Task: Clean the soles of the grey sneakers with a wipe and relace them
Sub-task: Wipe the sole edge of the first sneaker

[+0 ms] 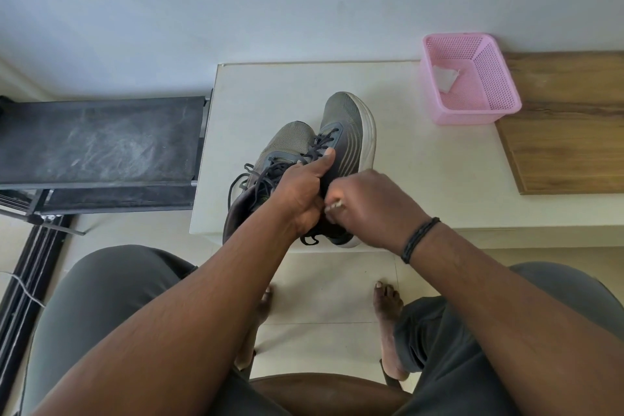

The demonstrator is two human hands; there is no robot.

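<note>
Two grey sneakers (304, 159) stand side by side, toes away from the person, near the front edge of a low white table (422, 159). The left hand (300, 192) grips the right-hand sneaker (347, 132) at its tongue and laces, thumb laid along the eyelet row. The right hand (368, 203) is curled beside it, fingers pinching what appears to be a pale lace tip (334, 204); blur hides the detail. The step in hand is judged to be relacing.

To do it well, the left hand should hold the eyelet row steady while the tip passes straight through, each crossing drawn snug before the next.

The heels sit close to the table's near edge, so a downward pull could tip a shoe off; pulling toward the body is safer. Open table lies right of the shoes, short of the pink basket (499, 78), which holds a crumpled wipe (445, 77), and the wooden board (574, 125).
</note>
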